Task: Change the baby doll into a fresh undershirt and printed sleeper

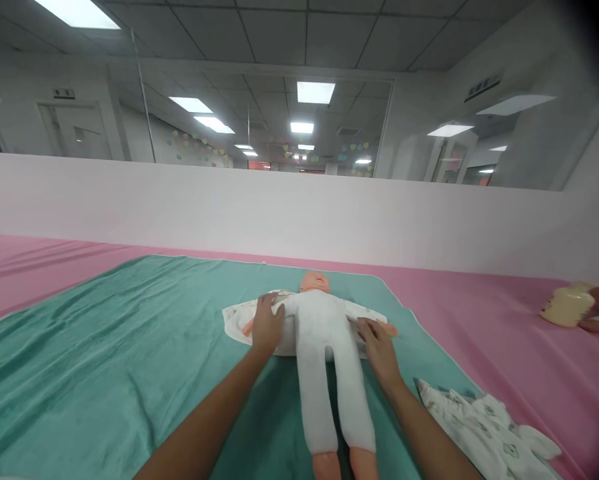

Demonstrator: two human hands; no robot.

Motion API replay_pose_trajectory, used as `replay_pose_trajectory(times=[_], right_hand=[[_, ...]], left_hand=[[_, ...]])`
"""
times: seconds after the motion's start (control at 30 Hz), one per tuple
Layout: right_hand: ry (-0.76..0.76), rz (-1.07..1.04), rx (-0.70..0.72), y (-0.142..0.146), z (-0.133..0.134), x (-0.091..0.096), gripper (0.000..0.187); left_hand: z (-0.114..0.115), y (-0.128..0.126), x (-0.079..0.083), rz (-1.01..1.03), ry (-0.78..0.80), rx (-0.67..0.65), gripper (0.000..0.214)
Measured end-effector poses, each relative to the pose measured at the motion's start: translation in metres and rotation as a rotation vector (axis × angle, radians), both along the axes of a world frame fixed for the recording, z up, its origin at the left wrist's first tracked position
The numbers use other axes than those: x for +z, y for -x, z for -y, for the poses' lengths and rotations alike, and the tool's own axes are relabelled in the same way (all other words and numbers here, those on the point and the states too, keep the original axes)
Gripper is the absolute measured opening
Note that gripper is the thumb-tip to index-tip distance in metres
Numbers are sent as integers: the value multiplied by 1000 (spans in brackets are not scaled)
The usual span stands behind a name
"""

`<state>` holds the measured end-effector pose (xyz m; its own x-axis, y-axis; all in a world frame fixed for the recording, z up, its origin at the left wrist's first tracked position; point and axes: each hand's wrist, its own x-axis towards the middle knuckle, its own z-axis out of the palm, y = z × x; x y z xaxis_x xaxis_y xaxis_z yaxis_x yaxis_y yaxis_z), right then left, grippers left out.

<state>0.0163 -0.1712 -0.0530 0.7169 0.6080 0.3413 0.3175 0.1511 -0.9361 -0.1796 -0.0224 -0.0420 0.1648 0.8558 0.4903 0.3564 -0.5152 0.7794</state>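
Observation:
A baby doll (324, 347) in a white bodysuit lies on its back on a teal blanket (119, 360), head away from me. Under its torso lies a spread white garment (237, 317) with its sleeves out to both sides. My left hand (267, 327) rests on the doll's right arm and the garment's edge, fingers lying flat and slightly curled. At the doll's left side my right hand (377, 343) lies flat on the garment, fingers stretched out.
The blanket covers a pink surface (504, 320) against a low white wall. A patterned white baby garment (484, 420) lies crumpled at the near right. At the far right edge another person's hand holds a cream bottle (567, 307).

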Motion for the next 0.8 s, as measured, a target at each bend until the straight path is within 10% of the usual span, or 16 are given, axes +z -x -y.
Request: replay_pose_trajectory(times=[0.1, 0.23, 0.5, 0.8], right_hand=[[-54, 393, -61, 13, -7, 23, 28], [73, 775, 335, 44, -60, 51, 23], [659, 1370, 812, 86, -180, 46, 42], [868, 1324, 519, 67, -186, 62, 45]], left_hand=[[-47, 17, -1, -256, -67, 123, 37], [-91, 36, -14, -518, 132, 145, 42], [-109, 47, -29, -402, 224, 31, 18], [-110, 52, -22, -18, 247, 144, 22]])
